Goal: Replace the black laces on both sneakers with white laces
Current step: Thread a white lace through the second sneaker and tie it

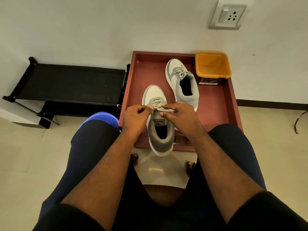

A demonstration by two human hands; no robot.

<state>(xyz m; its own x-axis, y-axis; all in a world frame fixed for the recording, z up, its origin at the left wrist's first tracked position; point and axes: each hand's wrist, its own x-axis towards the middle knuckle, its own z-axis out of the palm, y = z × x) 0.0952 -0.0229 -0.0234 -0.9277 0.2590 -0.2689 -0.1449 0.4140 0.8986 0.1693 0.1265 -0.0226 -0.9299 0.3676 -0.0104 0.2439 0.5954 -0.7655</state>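
Two grey and white sneakers lie on a red-brown tray [216, 110]. The near sneaker [160, 130] points away from me, its heel over the tray's front edge. A white lace [158, 105] runs through its eyelets. My left hand [136, 119] pinches one lace end at the left of the tongue. My right hand [181, 117] pinches the other end, stretched flat across the top. The far sneaker [183, 85] lies further back to the right, with a white lace tied in a bow [180, 72]. No black lace is in sight.
An orange square tub [213, 67] stands in the tray's back right corner. A black shoe rack [66, 84] stands to the left against the wall. A blue stool [103, 118] shows by my left knee. A wall socket [227, 15] is up right.
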